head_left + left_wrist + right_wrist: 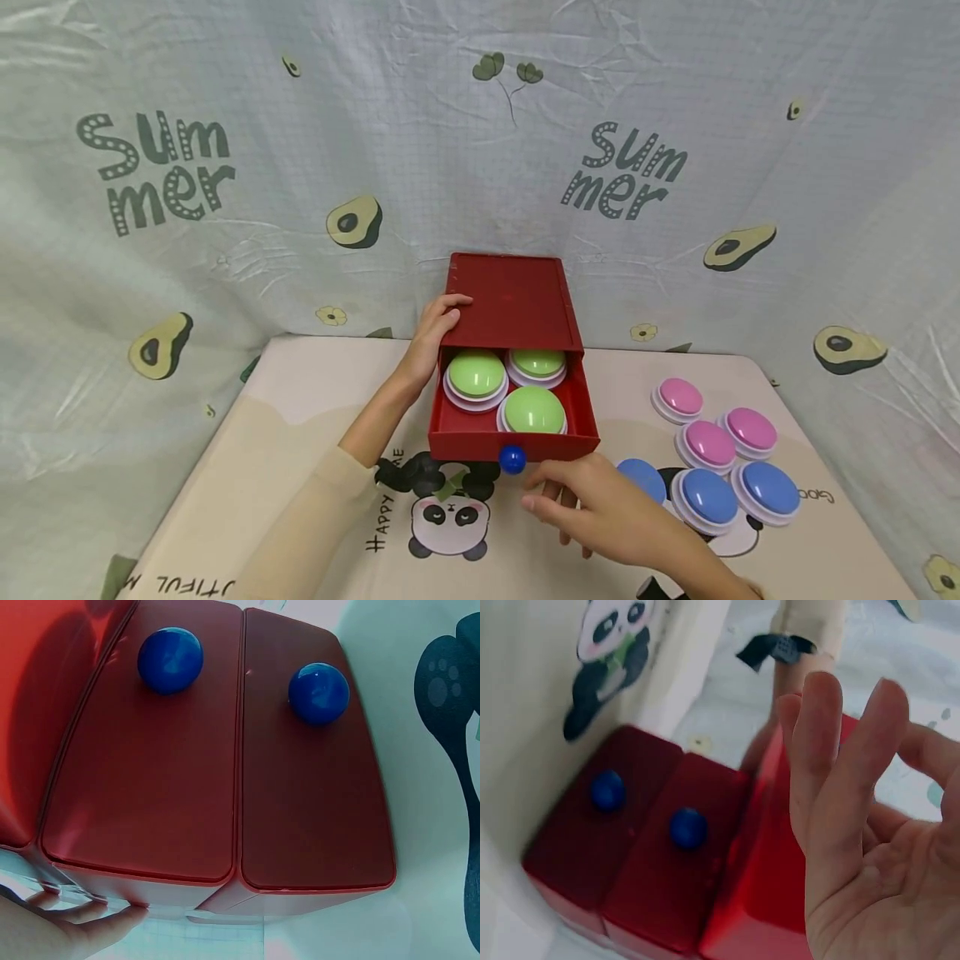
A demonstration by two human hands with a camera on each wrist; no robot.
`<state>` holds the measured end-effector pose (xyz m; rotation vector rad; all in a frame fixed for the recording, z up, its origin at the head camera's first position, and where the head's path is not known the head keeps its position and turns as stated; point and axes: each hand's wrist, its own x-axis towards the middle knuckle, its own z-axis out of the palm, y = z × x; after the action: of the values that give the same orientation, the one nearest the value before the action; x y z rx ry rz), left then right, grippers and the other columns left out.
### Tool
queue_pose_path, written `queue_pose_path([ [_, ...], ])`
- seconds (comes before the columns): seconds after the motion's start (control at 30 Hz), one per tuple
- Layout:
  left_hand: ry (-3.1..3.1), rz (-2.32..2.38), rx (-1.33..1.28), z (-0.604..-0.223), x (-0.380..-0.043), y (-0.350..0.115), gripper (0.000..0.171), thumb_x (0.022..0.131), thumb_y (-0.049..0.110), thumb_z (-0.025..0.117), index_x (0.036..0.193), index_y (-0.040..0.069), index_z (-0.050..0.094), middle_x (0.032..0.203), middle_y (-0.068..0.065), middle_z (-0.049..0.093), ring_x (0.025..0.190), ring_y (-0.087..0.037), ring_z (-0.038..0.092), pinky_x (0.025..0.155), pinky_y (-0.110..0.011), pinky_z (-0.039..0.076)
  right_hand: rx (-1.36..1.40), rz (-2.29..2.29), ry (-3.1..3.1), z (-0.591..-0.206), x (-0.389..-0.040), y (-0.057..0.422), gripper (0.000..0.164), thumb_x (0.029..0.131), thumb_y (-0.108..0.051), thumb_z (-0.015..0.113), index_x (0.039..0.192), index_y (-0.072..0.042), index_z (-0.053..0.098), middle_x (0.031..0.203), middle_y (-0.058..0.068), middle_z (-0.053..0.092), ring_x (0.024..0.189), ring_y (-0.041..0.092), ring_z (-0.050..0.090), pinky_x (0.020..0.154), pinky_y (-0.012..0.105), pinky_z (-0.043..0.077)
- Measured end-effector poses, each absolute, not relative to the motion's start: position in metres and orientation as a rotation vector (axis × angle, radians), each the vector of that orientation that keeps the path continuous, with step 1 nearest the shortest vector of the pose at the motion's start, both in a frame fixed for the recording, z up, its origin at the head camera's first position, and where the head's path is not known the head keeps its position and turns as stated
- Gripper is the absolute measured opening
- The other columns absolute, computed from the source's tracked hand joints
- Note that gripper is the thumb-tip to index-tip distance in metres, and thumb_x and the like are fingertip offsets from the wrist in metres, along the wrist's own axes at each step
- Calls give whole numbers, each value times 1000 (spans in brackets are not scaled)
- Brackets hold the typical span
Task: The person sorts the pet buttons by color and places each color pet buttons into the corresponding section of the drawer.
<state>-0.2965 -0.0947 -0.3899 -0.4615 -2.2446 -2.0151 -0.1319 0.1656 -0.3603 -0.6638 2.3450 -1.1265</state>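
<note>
A red drawer cabinet (510,300) stands at the back of the table, its top drawer (465,446) pulled out. Three green dome push buttons (477,373) on white bases sit inside that drawer. My left hand (435,329) rests against the cabinet's left side, fingertips over the top edge. In the left wrist view its fingers (105,930) lie along the cabinet wall. Near the blue knob (512,460) of the pulled-out drawer, my right hand (592,504) hovers with loosely bent fingers, holding nothing. Two lower drawers (679,877), both closed, show blue knobs in the wrist views.
To the right on the table stand three pink push buttons (681,397) and three blue push buttons (705,497), the leftmost blue one partly behind my right hand. A printed curtain (420,150) hangs right behind the cabinet. The table cover (300,392) has panda drawings.
</note>
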Motion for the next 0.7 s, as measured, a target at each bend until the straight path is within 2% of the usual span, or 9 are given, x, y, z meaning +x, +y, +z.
queue_pose_path([
  [0.17,-2253,-2025,-462,-390,-296,-96,42,107,29,38,142,13,55,156,-12,34,144,-29,30,117,-50,25,-519,-1332,2135,-381,-131,159,38,105,-38,58,125,-6,62,89,5,75,62,21,71,51,34,57],
  [0.27,-2251,-2029,-458,-391,-297,-96,42,107,29,38,142,12,54,157,-12,34,145,-30,30,118,-51,25,-475,-1444,2020,-391,-131,154,42,106,-39,54,131,-5,58,95,10,76,63,23,73,52,33,58],
  [0.43,-2255,-2040,-461,-389,-296,-96,42,107,30,38,142,13,54,158,-11,34,146,-29,29,118,-51,25,-428,-1619,1841,-403,-133,148,55,110,-38,45,151,-1,46,103,22,75,66,19,74,58,29,58],
  [0.7,-2267,-2037,-455,-390,-297,-96,42,107,30,38,142,13,54,157,-11,33,146,-29,28,119,-51,23,-512,-1769,1745,-410,-133,141,54,112,-38,39,149,1,45,109,46,61,68,13,74,63,28,59],
])
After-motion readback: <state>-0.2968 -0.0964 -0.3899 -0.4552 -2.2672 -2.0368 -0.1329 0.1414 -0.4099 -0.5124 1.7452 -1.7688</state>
